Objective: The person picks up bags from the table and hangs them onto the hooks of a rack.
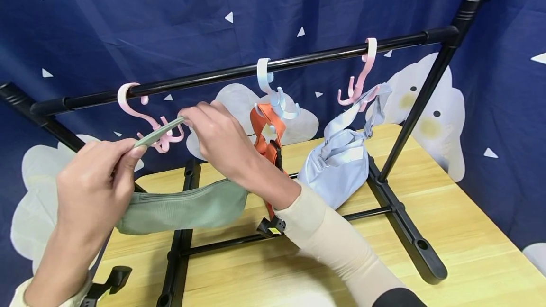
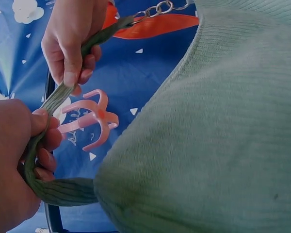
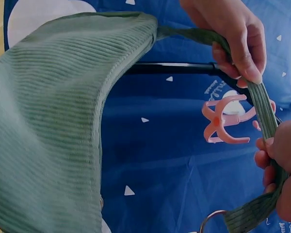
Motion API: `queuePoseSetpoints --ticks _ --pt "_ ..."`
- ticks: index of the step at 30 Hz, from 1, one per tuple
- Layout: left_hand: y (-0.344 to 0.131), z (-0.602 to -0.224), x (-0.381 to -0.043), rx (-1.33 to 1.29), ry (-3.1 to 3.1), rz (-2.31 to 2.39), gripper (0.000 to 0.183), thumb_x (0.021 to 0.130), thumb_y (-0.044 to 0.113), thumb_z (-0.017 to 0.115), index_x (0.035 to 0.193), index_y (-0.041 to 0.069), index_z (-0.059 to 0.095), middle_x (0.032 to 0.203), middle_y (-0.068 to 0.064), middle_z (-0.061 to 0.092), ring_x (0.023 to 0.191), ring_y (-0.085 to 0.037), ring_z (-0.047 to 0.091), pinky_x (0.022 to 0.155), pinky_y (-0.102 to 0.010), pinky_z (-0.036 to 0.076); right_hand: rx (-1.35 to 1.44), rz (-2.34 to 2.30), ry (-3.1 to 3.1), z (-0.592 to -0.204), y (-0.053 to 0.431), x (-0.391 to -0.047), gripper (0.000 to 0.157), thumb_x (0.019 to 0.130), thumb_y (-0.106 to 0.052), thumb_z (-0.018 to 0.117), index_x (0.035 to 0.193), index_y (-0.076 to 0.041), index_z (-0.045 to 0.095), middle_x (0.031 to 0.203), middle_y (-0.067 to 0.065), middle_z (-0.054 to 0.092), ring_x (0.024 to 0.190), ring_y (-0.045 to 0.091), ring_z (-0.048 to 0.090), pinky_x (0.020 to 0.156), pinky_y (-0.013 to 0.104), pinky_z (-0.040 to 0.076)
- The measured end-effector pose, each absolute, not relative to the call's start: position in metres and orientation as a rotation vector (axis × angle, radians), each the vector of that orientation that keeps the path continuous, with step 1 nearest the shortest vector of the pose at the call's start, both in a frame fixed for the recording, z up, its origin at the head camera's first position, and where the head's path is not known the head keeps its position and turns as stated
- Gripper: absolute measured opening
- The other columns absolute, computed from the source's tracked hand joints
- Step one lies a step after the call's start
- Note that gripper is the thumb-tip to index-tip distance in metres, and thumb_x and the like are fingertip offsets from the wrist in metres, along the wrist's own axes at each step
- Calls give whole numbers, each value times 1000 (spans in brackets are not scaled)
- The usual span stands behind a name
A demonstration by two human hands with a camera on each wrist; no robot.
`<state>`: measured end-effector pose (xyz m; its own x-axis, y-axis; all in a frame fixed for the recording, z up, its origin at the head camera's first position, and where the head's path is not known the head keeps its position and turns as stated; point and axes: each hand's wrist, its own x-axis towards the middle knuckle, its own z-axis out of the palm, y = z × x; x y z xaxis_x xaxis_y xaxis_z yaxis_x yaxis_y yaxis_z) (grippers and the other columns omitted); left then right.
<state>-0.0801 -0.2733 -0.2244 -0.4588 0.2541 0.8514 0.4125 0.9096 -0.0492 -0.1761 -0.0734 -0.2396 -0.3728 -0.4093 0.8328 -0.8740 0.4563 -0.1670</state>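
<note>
A green ribbed shoulder bag (image 1: pixel 183 210) hangs below both hands by its strap (image 1: pixel 158 132). My left hand (image 1: pixel 95 174) grips the strap on one side, thumb on top. My right hand (image 1: pixel 219 139) pinches the same strap farther along, so a short stretch runs taut between them. Just behind that stretch, a pink hook (image 1: pixel 130 103) hangs from the black rail, its prongs (image 2: pixel 101 115) pointing toward the hands. In the right wrist view, a metal ring (image 3: pixel 211 219) shows near the strap's end, and the bag's zipped edge (image 3: pixel 99 111) faces the camera.
The black rack's rail (image 1: pixel 204 77) spans the view. An orange strap (image 1: pixel 268 127) hangs from a light-blue hook (image 1: pixel 273 91). On the right, a pale blue bag (image 1: pixel 337 169) hangs from another pink hook (image 1: pixel 362 77). Below lies a wooden table (image 1: pixel 460 236); behind is a blue curtain (image 1: pixel 170 22).
</note>
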Motion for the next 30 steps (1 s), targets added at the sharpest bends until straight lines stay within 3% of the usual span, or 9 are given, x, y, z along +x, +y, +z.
queuePoseSetpoints --ticks 7,12,19,23,30 --pt "-275 -222 -80 -464 -2103 -201 48 109 38 52 99 -4 74 66 -16 57 67 -22 43 65 -28 31 1060 786 -1996 -236 -76 -177 19 106 -9 56 117 -7 71 106 1 76 95 13 67 92 23 47" --pt "-277 -222 -81 -437 -2123 -207 34 105 27 61 101 -4 75 69 -17 60 68 -21 43 66 -27 31 1054 809 -2021 -233 -78 -179 20 106 -10 56 119 -8 71 109 1 77 98 12 68 93 22 47" --pt "-280 -223 -84 -397 -2132 -226 17 97 13 71 100 -4 76 70 -17 63 70 -11 39 64 -23 30 1059 821 -2089 -227 -81 -182 24 108 -13 54 122 -8 72 111 2 77 101 14 69 93 22 49" --pt "-280 -224 -85 -381 -2144 -225 16 96 12 72 100 -3 76 69 -17 63 68 -18 41 63 -21 30 1054 849 -2123 -227 -81 -183 25 108 -15 53 123 -8 72 110 2 77 96 17 66 90 22 51" --pt "-281 -225 -85 -384 -2165 -207 17 98 13 70 101 -3 76 70 -16 64 68 -16 43 62 -23 31 1036 852 -2189 -228 -83 -185 26 108 -17 54 124 -10 73 113 1 77 95 16 64 88 21 51"
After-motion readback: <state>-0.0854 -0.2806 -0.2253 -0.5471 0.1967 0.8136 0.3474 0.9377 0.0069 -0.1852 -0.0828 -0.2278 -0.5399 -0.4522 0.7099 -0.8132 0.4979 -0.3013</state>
